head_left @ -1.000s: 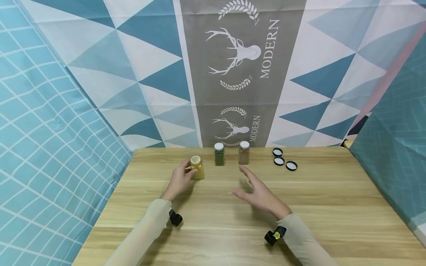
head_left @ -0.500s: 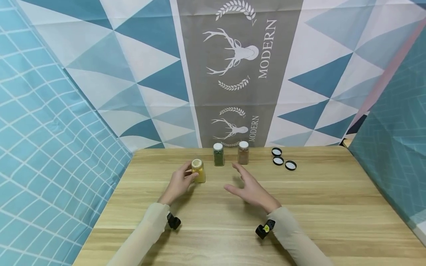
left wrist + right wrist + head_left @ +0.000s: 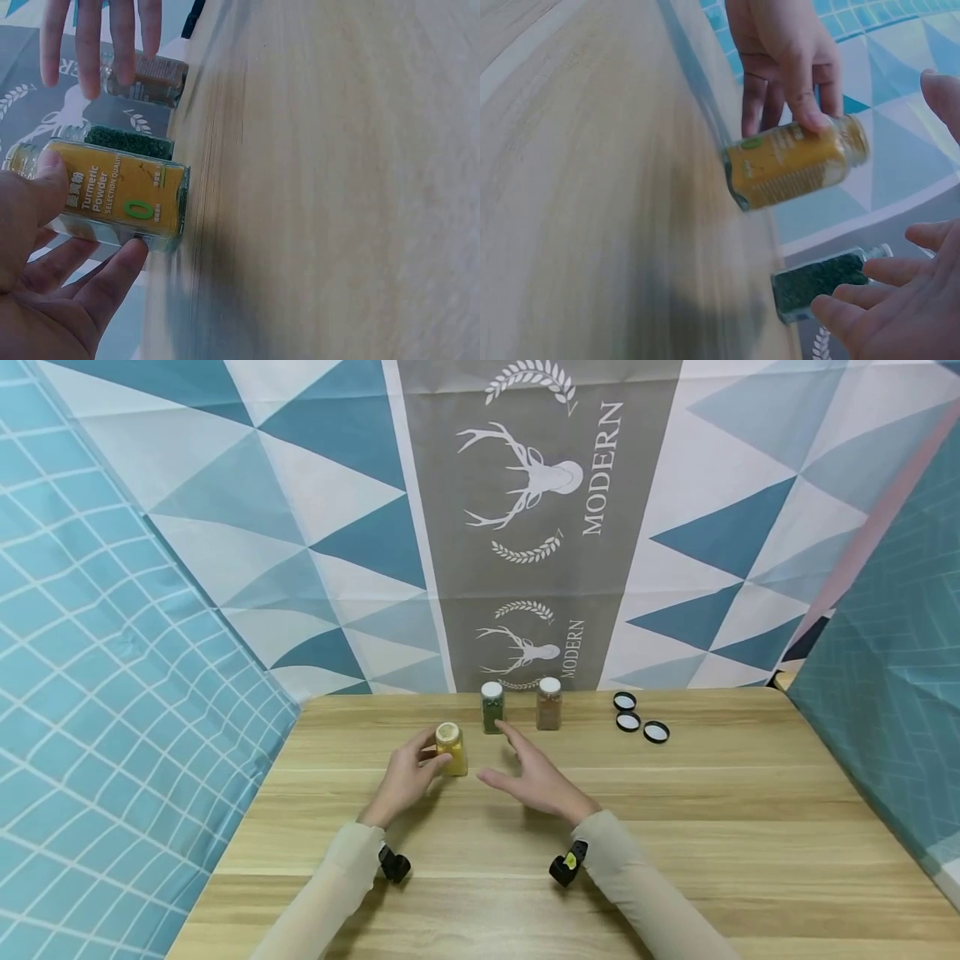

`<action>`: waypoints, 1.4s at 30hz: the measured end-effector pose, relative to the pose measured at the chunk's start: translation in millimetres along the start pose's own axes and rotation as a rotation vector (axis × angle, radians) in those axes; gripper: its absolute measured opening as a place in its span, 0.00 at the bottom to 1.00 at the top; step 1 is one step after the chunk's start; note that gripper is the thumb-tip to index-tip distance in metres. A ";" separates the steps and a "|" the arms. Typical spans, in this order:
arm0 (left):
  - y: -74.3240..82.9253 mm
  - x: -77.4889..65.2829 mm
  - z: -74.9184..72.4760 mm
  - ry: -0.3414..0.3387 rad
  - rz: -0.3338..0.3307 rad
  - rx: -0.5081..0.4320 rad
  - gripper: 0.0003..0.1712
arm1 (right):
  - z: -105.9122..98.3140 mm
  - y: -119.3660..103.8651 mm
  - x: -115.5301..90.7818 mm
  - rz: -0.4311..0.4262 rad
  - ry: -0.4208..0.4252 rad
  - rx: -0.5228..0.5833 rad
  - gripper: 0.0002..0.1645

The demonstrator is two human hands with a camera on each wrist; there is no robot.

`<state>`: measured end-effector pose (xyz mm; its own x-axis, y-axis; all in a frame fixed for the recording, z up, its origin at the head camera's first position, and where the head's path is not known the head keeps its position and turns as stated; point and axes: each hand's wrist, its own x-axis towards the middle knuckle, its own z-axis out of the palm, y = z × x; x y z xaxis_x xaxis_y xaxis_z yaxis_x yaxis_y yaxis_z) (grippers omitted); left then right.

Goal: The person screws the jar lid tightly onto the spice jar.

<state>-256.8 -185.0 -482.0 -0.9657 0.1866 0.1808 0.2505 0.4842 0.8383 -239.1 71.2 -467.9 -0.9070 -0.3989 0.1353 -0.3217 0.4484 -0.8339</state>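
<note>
My left hand (image 3: 403, 781) grips a square glass jar of yellow turmeric powder (image 3: 452, 760), thumb on one side and fingers on the other. Its label reads "Turmeric Powder" in the left wrist view, and the threaded glass neck (image 3: 853, 140) shows in the right wrist view. The jar stands upright, at or just above the tabletop; I cannot tell which. To its right, my right hand (image 3: 534, 782) has its fingers extended and thumb spread, holding nothing. Behind them is a jar of green flakes (image 3: 491, 708) with a white top, its lower right partly covered by a right fingertip.
A white-topped jar of brown contents (image 3: 549, 710) stands right of the green one, near the back edge. Three black-rimmed white discs (image 3: 628, 722) lie farther right on the wooden table (image 3: 750, 827). Patterned cloth (image 3: 337, 527) hangs behind.
My right hand has moved left, from in front of the brown jar to beside the turmeric jar. The left hand has shifted the turmeric jar slightly right and nearer to me.
</note>
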 end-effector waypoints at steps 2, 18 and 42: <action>1.4 -1.1 0.8 -0.001 0.006 0.003 0.33 | 3.7 0.5 2.6 -0.010 -0.015 0.010 0.55; 6.3 -6.6 2.6 -0.042 0.017 0.030 0.33 | 28.2 8.0 21.8 -0.039 -0.050 0.088 0.45; -3.4 -9.8 10.4 -0.059 0.119 -0.073 0.37 | 42.5 7.8 27.8 -0.088 -0.028 0.119 0.37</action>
<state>-247.5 -179.5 -492.0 -0.9230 0.2904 0.2524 0.3555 0.3930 0.8480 -255.3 29.7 -493.4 -0.8682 -0.4551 0.1978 -0.3640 0.3132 -0.8772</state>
